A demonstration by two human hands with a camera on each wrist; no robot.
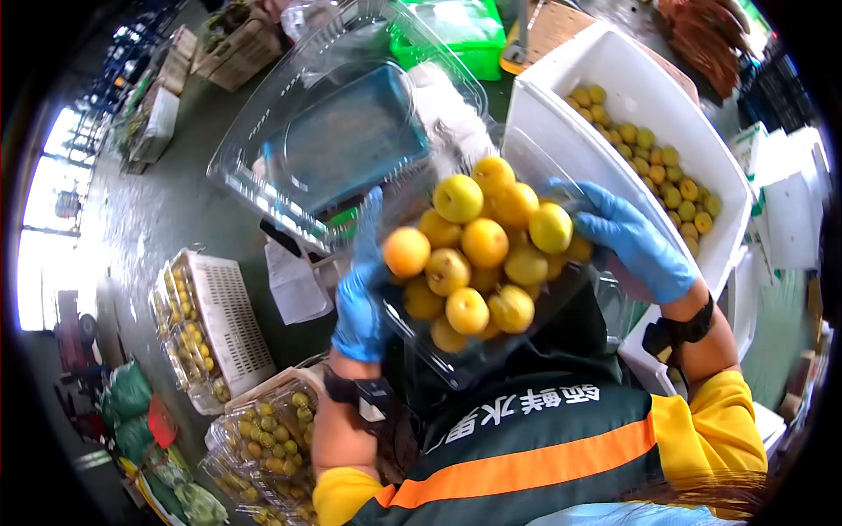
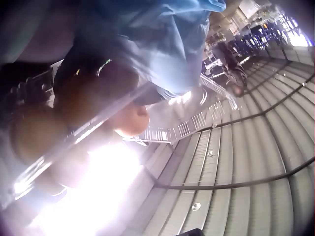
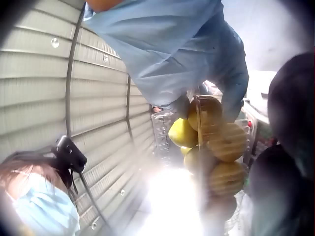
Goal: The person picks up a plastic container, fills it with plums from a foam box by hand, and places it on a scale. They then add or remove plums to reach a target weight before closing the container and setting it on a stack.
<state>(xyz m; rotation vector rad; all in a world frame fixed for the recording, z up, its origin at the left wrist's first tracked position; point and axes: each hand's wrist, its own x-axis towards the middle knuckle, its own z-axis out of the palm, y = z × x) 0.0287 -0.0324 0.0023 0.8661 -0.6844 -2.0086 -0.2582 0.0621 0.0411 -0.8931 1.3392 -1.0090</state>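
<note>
Both blue-gloved hands carry a clear plastic box [image 1: 438, 361] heaped with round yellow fruits [image 1: 482, 243], plum-like and tinged orange or green. In the head view the left hand [image 1: 360, 302] grips the box's left side, one finger pointing up along it. The right hand [image 1: 638, 245] holds the opposite side near the upper corner, with bent fingers at the wall. From the right wrist, the gloved fingers [image 3: 234, 86] reach over the box edge beside the fruits [image 3: 227, 142]. The left wrist view shows the blue glove [image 2: 157, 44] over the box's bright rim [image 2: 81, 140].
A white foam box [image 1: 561, 105] of similar fruits stands at the upper right. Ahead, an open clear container [image 1: 237, 167] sits around a blue-green flat surface [image 1: 346, 140]. Filled clear boxes [image 1: 272, 438] and a white crate [image 1: 232, 333] are at the left.
</note>
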